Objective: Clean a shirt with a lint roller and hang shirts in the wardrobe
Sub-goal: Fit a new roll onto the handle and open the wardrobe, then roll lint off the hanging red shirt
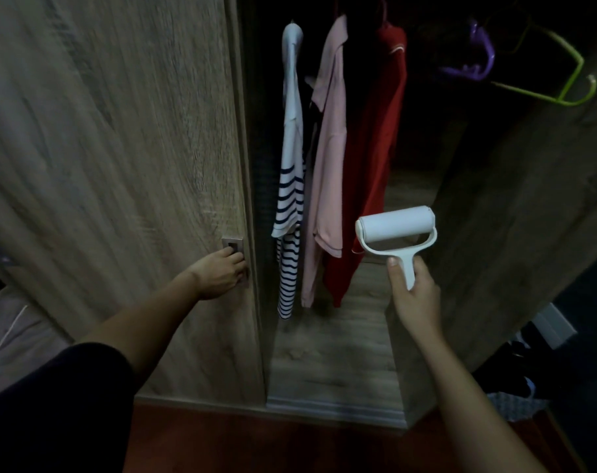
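Our left hand (222,273) reaches forward with its fingers curled into the metal handle (235,254) recessed near the right edge of the wardrobe door (112,158); we grip that handle and nothing else. Our right hand (413,297) is closed around the stem of the white lint roller (396,230), thumb laid along the front, with the roll held level and uppermost, in front of the open wardrobe near the hem of the red shirt (368,165).

Inside, three shirts hang side by side: a striped shirt (290,186) nearest the door's edge, a pink shirt (326,158) in the middle, and the red one to the right. Further right, a purple hanger (474,56) and a green hanger (563,73) hang bare, with dark open room beneath them. The wardrobe floor (331,363) lies clear under the shirts, ending at its front edge.
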{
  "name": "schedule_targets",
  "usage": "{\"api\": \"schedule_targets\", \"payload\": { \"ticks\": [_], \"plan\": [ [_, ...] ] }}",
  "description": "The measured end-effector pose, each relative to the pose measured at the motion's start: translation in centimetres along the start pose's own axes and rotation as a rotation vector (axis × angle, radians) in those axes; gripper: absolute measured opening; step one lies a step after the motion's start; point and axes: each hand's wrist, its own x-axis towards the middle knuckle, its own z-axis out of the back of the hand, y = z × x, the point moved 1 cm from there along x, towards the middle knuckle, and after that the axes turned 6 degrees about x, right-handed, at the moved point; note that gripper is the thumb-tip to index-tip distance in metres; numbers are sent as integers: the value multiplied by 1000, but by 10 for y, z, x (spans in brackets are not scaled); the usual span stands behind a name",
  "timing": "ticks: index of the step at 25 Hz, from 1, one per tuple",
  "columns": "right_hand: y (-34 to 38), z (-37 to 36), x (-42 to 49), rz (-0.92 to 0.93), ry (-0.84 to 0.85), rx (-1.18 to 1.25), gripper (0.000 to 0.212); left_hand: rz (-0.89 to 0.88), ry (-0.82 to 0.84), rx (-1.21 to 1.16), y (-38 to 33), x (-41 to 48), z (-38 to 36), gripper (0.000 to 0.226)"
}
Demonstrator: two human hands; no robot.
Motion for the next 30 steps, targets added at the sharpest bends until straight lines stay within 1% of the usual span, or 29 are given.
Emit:
{"api": "schedule_targets", "payload": {
  "ticks": [2,3,4,6,8,9,10,12,14,16,17,18,20,22,23,25,28,29,30],
  "plan": [
    [2,-2,0,0,1,9,19,-2,42,-9,2,-4,-3,40],
    [3,-2,0,-1,-1,12,18,8,18,-46,1,-3,-2,39],
    [4,-2,0,-2,-5,10,18,29,-49,-95,0,-1,2,38],
    [5,1,0,-8,-21,7,20,61,-325,-147,-1,8,21,31],
    [6,5,1,-18,-56,10,21,148,-604,-233,2,23,50,19],
    [6,9,2,-26,-72,10,21,223,-705,-335,6,34,66,20],
    [5,14,2,-34,-89,10,20,304,-777,-483,10,45,84,27],
    [3,28,5,-45,-114,10,18,495,-868,-878,19,65,128,42],
    [-1,43,10,-56,-143,3,21,690,-865,-1188,26,84,168,46],
    [-6,58,16,-61,-175,0,23,862,-774,-1420,31,104,196,50],
    [-7,63,20,-60,-185,1,24,910,-715,-1493,33,113,204,49],
    [-9,69,24,-56,-192,3,24,923,-670,-1534,33,122,211,44],
    [-11,76,36,-53,-193,4,23,857,-663,-1582,30,132,219,26],
    [-12,77,50,-61,-181,13,21,766,-754,-1598,24,125,227,14],
    [-13,74,56,-64,-170,26,20,750,-808,-1608,22,117,231,12],
    [-13,62,67,-61,-136,44,17,810,-870,-1671,23,98,220,8],
    [-15,37,82,-73,-44,101,15,1068,-916,-1899,44,49,185,10],
    [-14,27,87,-75,5,151,17,1189,-945,-1873,55,31,173,11],
    [-11,17,91,-68,64,205,20,1328,-969,-1732,66,14,162,12]
  ]
}}
